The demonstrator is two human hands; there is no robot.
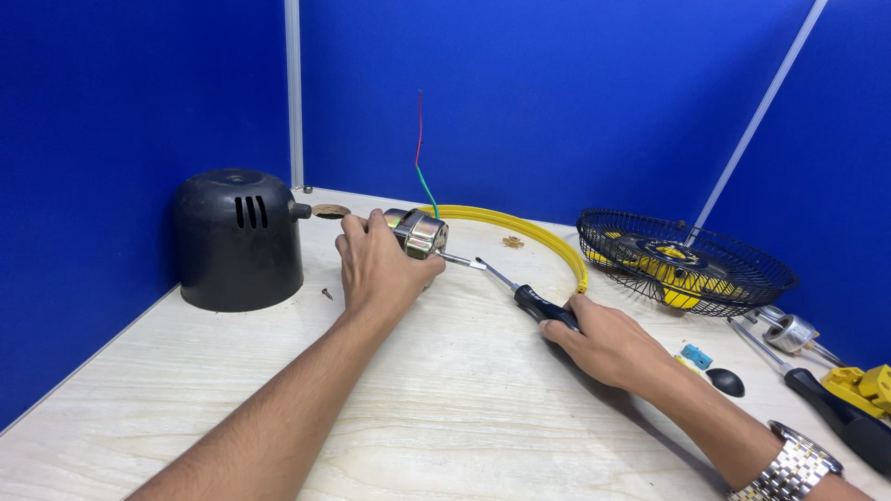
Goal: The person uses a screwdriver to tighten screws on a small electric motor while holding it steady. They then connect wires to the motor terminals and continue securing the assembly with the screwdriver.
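My left hand grips a small metal fan motor on the wooden table, with red and green wires rising from it. A thin shaft sticks out of the motor toward the right. My right hand holds a black-handled screwdriver, its tip lying just beside the end of the shaft. A metal watch is on my right wrist.
A black domed motor cover stands at left with a small screw beside it. A yellow ring lies behind the motor. At right are a black wire fan guard, another screwdriver, a metal part, yellow and blue plastic pieces.
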